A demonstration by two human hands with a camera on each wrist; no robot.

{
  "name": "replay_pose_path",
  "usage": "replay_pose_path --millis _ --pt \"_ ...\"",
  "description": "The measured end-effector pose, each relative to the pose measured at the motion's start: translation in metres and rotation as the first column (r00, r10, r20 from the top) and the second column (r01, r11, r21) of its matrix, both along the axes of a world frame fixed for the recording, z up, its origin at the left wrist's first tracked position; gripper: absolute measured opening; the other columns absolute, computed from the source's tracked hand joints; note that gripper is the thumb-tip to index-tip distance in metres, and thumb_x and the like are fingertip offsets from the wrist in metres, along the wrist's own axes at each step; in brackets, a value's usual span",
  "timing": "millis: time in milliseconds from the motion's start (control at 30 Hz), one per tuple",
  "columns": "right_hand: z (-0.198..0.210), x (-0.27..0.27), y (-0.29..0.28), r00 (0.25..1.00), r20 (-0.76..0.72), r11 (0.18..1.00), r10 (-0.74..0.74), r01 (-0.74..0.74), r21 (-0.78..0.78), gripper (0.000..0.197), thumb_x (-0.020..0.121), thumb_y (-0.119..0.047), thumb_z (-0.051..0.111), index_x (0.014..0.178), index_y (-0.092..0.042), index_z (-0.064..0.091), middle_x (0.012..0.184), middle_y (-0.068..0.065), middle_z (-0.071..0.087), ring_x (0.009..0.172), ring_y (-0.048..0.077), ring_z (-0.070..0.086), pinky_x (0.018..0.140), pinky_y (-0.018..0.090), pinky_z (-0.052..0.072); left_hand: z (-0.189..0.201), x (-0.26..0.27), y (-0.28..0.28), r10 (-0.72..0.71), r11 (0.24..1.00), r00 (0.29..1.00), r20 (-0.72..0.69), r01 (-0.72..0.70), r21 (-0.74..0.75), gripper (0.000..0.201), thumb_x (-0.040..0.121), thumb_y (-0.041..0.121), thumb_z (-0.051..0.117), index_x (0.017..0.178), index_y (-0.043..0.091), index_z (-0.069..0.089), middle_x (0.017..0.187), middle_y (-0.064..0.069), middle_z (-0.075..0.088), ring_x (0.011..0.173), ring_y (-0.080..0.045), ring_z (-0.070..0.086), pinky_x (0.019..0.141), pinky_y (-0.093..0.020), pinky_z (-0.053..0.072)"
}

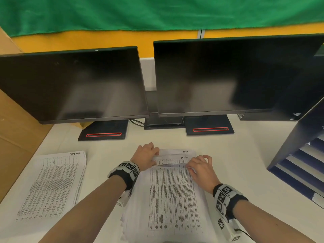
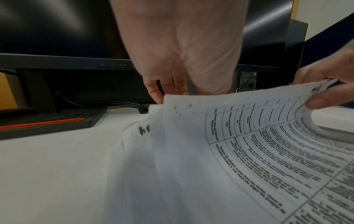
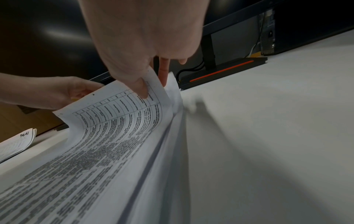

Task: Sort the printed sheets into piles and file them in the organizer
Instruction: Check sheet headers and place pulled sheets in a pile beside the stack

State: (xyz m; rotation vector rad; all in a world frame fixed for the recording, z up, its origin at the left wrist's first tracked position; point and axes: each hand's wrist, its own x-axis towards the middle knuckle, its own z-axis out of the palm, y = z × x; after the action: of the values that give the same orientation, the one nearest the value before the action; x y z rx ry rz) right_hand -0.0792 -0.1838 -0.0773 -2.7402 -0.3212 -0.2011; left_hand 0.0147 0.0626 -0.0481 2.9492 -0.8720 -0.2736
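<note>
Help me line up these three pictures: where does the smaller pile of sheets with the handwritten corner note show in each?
Head: smaller pile, lower left on the table.
Left wrist: not in it.
Right wrist: far left edge.
Shared landmark: the monitor base with the red stripe.

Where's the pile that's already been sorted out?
In the head view, the sorted pile lies on the desk's left side, left of the left hand, before the left monitor.
</note>
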Motion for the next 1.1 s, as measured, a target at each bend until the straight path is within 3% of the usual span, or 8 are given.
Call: replay_pose_path --millis 167,367,567,767,833,933,1000,1100 --pt "0.002 0.002 0.000 1.000 -0.026 1.000 0.014 -0.014 0.014 0.015 0.090 -0.020 0.057 0.095 -0.025 0.070 0.092 -0.011 0.067 0.093 0.015 0.055 0.088 0.022 0.014 0.005 -0.001 -0.003 -0.041 0.999 0.994 0.104 0.042 -0.016 0.011 0.089 0.026 0.053 0.086 0.017 0.058 0.092 -0.001 0.061 0.089 -0.020 0.053 0.079 -0.029 0.034" --pt "0.007 0.007 0.000 0.995 -0.100 0.994 0.000 0.011 0.105 0.020 0.094 -0.022 0.052 0.103 -0.021 0.070 0.100 -0.008 0.066 0.094 0.015 0.055 0.080 0.027 0.027 0.009 -0.005 -0.004 -0.142 0.986 0.974 0.177 0.123 0.114 0.019 0.097 0.019 0.043 0.098 0.009 0.059 0.097 -0.008 0.063 0.089 -0.024 0.053 0.082 -0.032 0.036" --pt "0.006 0.010 0.002 0.980 -0.195 0.976 -0.027 0.068 0.205 0.020 0.094 -0.021 0.052 0.105 -0.018 0.070 0.108 -0.006 0.066 0.101 0.015 0.058 0.091 0.035 0.037 0.017 -0.009 -0.003 -0.166 0.975 0.974 0.156 0.138 0.172 0.021 0.096 0.012 0.045 0.110 0.011 0.060 0.106 -0.007 0.062 0.098 -0.023 0.053 0.088 -0.032 0.037" --pt "0.010 0.010 0.006 0.965 -0.262 0.975 -0.021 0.077 0.208 0.022 0.096 -0.020 0.048 0.106 -0.017 0.067 0.111 -0.005 0.065 0.105 0.017 0.055 0.095 0.036 0.035 0.029 -0.021 -0.006 -0.117 0.990 0.971 0.207 0.097 0.103 0.013 0.079 0.001 0.066 0.088 0.009 0.060 0.078 -0.006 0.060 0.062 -0.019 0.051 0.058 -0.028 0.038" --pt "0.011 0.010 0.006 0.958 -0.288 0.973 -0.011 0.076 0.218 0.021 0.096 -0.021 0.048 0.107 -0.017 0.066 0.112 -0.004 0.064 0.106 0.017 0.054 0.096 0.037 0.036 0.028 -0.020 -0.006 -0.111 0.992 0.971 0.212 0.094 0.086 0.019 0.076 0.003 0.069 0.085 0.013 0.055 0.069 -0.002 0.059 0.052 -0.016 0.041 0.053 -0.026 0.032" --pt "0.011 0.010 0.005 0.945 -0.326 0.968 -0.010 0.090 0.233 0.018 0.095 -0.021 0.049 0.105 -0.019 0.065 0.108 -0.004 0.063 0.104 0.018 0.055 0.096 0.039 0.038 0.031 -0.017 -0.008 -0.091 0.994 0.991 0.097 0.085 0.068 0.010 0.096 0.021 0.048 0.102 0.012 0.045 0.082 -0.005 0.063 0.062 -0.021 0.049 0.059 -0.027 0.034" --pt "0.011 0.010 0.005 0.943 -0.333 0.964 -0.005 0.093 0.249 0.016 0.094 -0.019 0.050 0.102 -0.020 0.064 0.103 -0.005 0.063 0.101 0.016 0.055 0.096 0.041 0.040 0.033 -0.014 -0.009 -0.098 0.994 0.994 0.048 0.096 0.048 0.020 0.099 0.031 0.042 0.102 0.011 0.044 0.087 -0.006 0.063 0.069 -0.024 0.054 0.062 -0.029 0.038" --pt "0.014 0.010 0.007 0.934 -0.358 0.952 -0.012 0.121 0.283 0.012 0.092 -0.020 0.054 0.098 -0.021 0.065 0.098 -0.006 0.062 0.096 0.015 0.057 0.095 0.043 0.042 0.037 -0.011 -0.009 -0.116 0.992 0.992 0.050 0.112 0.063 0.020 0.099 0.029 0.041 0.098 0.012 0.051 0.091 -0.006 0.064 0.073 -0.021 0.053 0.071 -0.030 0.042"
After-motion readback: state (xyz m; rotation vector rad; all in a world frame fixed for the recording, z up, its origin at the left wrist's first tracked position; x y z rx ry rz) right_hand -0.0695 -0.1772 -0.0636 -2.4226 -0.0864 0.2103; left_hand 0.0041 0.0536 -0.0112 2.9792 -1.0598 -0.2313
